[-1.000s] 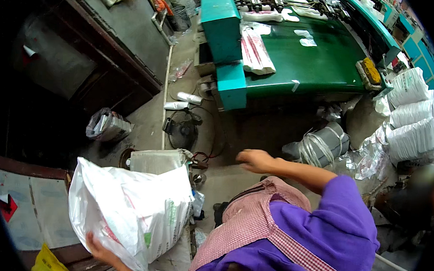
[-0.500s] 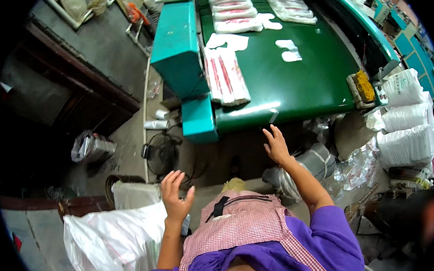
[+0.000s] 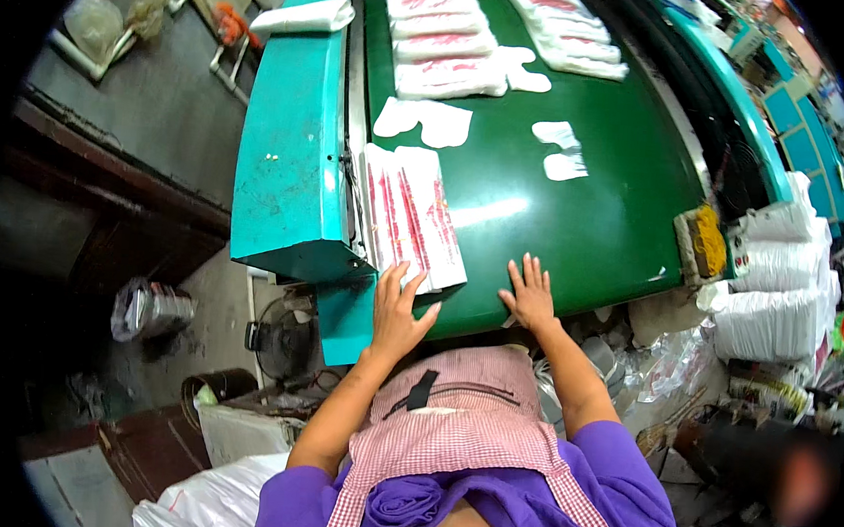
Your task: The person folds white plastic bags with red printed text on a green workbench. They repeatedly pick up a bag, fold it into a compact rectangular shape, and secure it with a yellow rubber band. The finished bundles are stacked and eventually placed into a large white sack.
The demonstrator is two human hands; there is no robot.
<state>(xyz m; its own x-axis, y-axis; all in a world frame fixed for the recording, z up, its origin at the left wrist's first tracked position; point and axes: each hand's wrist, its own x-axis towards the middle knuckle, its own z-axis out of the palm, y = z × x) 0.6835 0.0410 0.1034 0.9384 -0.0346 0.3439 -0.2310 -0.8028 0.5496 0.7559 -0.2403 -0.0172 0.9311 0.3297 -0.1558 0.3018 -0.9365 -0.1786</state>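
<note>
My left hand (image 3: 400, 313), fingers spread, reaches the near end of a stack of white plastic bags with red print (image 3: 408, 214). Its fingertips overlap the stack's near edge; I cannot tell how firmly they touch. Flat on the near part of the green conveyor belt (image 3: 598, 236) lies my right hand (image 3: 533, 294), fingers stretched out, holding nothing. White cut-out plastic pieces (image 3: 426, 121) lie just beyond the stack, and more white scraps (image 3: 561, 151) are farther right. Two rows of printed bag bundles (image 3: 445, 43) cover the far belt.
A teal machine housing (image 3: 295, 130) borders the belt on the left. At the right edge sits a block with a yellow top (image 3: 701, 244), and beyond it stacked white bag bundles (image 3: 779, 276). A fan (image 3: 285, 337) stands on the floor, left of the belt.
I have come closer to the belt. My left hand has moved forward from beside my body to the printed bag stack. My right hand has come down onto the belt.
</note>
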